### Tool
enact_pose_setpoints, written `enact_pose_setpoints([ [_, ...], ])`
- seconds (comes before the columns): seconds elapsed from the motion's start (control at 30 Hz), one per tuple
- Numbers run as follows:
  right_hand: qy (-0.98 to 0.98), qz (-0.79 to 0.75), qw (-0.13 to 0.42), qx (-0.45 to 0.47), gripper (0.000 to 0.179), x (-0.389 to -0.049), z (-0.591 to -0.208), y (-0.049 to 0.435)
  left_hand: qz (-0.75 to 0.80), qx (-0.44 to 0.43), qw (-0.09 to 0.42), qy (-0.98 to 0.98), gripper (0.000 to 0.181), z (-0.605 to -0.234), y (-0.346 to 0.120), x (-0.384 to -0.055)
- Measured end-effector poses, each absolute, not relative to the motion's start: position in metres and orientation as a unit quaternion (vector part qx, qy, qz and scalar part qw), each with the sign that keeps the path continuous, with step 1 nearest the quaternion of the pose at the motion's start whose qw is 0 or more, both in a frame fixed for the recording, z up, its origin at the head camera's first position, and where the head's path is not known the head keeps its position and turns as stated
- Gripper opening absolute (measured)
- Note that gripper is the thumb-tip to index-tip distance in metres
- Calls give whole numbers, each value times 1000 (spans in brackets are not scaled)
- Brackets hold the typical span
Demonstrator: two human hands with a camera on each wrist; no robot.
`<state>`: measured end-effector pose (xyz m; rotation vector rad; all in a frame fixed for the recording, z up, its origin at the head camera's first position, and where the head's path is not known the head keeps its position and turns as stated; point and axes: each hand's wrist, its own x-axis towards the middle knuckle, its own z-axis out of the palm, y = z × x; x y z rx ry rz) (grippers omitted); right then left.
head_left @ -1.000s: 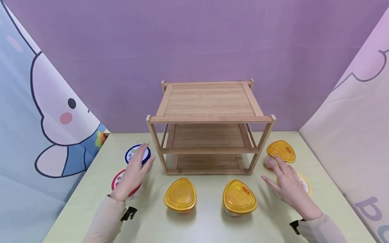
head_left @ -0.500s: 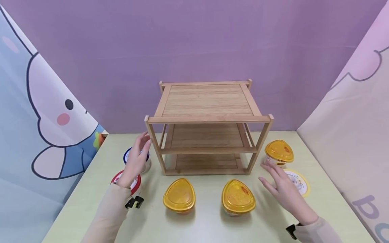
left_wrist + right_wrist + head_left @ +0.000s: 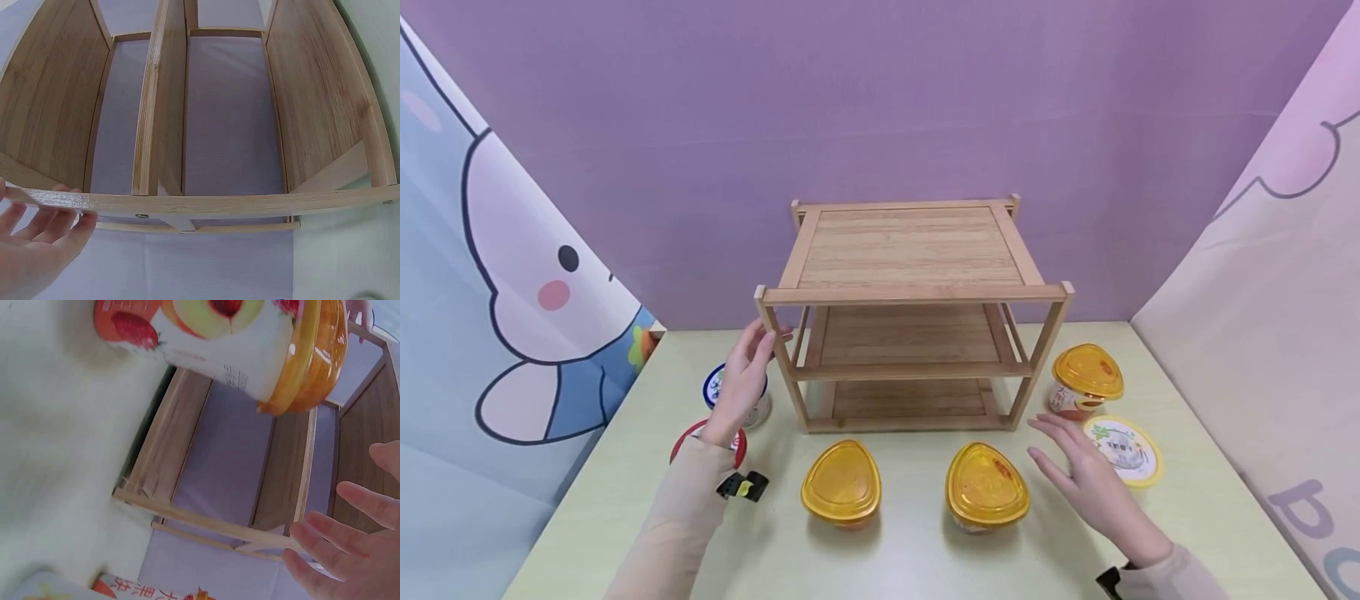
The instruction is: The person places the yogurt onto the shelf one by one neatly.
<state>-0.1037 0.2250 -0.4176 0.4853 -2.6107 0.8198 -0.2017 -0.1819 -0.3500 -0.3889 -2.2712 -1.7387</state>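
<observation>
A three-tier wooden rack (image 3: 917, 250) stands against the back. My left hand (image 3: 741, 383) is at its front left post, with fingers passing behind the wood and the thumb in front. The left wrist view shows that left hand (image 3: 37, 250) curled round the post (image 3: 250, 204) near its upper end. To the right, my right hand (image 3: 1093, 487) hovers over the table with fingers spread and holding nothing, beside a tub with a yellow-rimmed white lid (image 3: 1123, 452). In the right wrist view, a fruit-printed cup (image 3: 212, 337) with an amber lid is near that hand (image 3: 359, 547).
Two amber-lidded cups (image 3: 842, 483) (image 3: 987, 487) stand before the rack. Another amber-lidded cup (image 3: 1087, 375) is right of it. Left of the rack are a blue-rimmed tub (image 3: 715, 386) and a red-rimmed tub (image 3: 683, 442), both partly behind my left arm. Printed cloth (image 3: 550, 375) encloses the table.
My left hand has moved from above the blue-rimmed tub to the rack's front left post and taken hold there. My right hand has drifted left, away from the right-hand tubs.
</observation>
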Motion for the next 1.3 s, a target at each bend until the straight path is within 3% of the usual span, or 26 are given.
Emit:
enact_pose_setpoints([
  [0.5, -913, 296, 165, 229, 43, -96, -427, 210, -574, -167, 115, -793, 35, -360, -192, -216],
  [0.97, -902, 325, 75, 275, 67, -92, -434, 199, -587, -159, 104, -787, 30, -336, -180, -199],
  [1.3, -898, 310, 76, 302, 78, -95, -440, 193, -592, -166, 106, -782, 29, -346, -186, -208],
])
